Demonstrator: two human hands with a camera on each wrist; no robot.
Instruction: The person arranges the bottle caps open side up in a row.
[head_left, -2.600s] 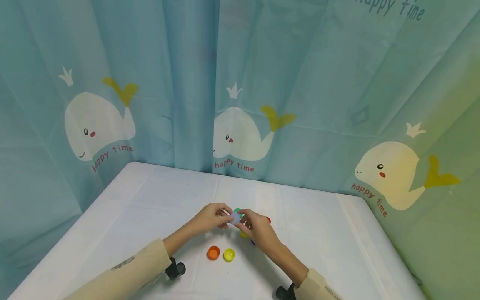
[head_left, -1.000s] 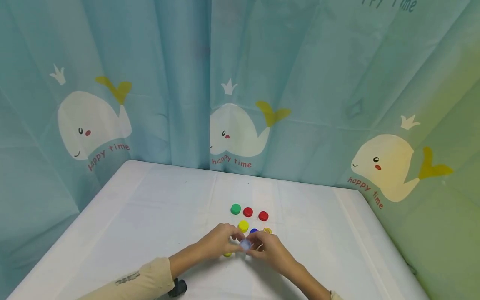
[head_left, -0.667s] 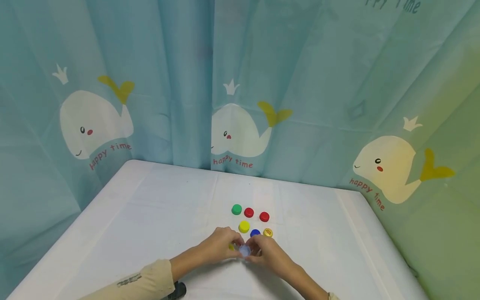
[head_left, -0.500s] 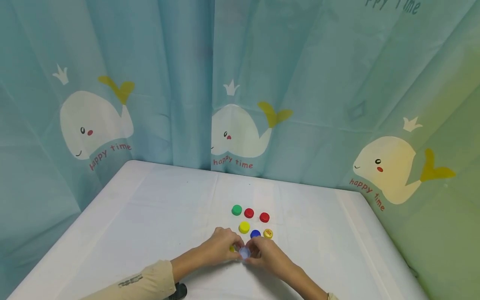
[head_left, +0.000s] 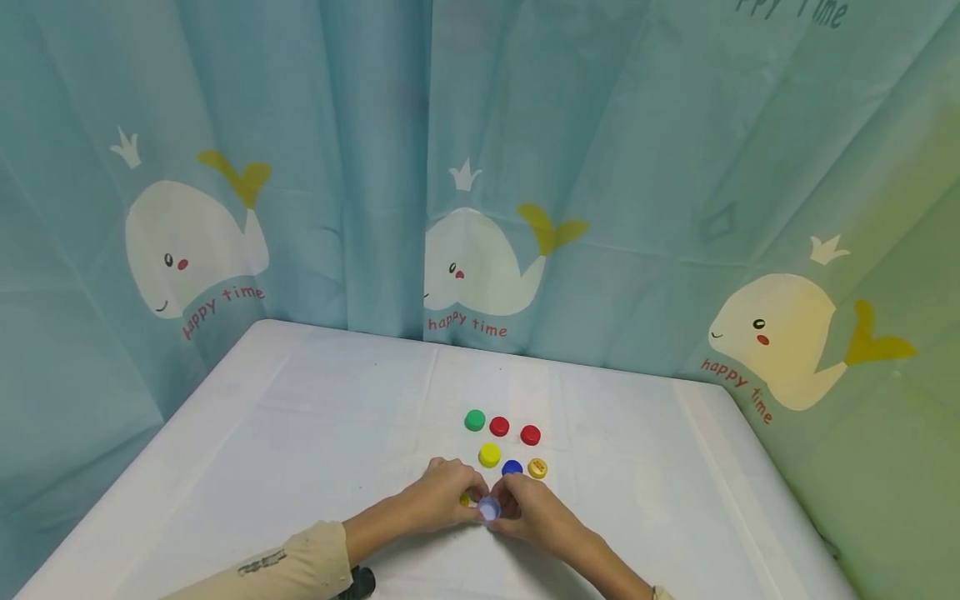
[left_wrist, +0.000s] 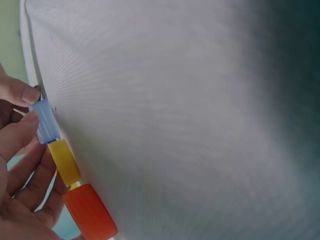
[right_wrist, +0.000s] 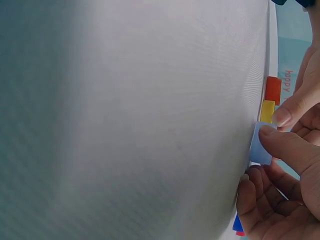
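Observation:
A pale blue, see-through bottle cap stands on the white table with its hollow side up. My left hand pinches it from the left, and my right hand pinches it from the right. In the left wrist view, this pale blue cap is lined up beside a yellow cap and an orange cap. Thumbs of both hands press its near side in the right wrist view. From the head, my left hand hides the orange cap and most of that yellow one.
Behind the hands lie a green cap, two red caps, a yellow cap, a blue cap and a gold printed cap. A whale-patterned curtain hangs beyond the white table.
Both hands have brought the pale blue cap nearer and down onto the table, right of the yellow cap. Over the last half second they have hardly moved.

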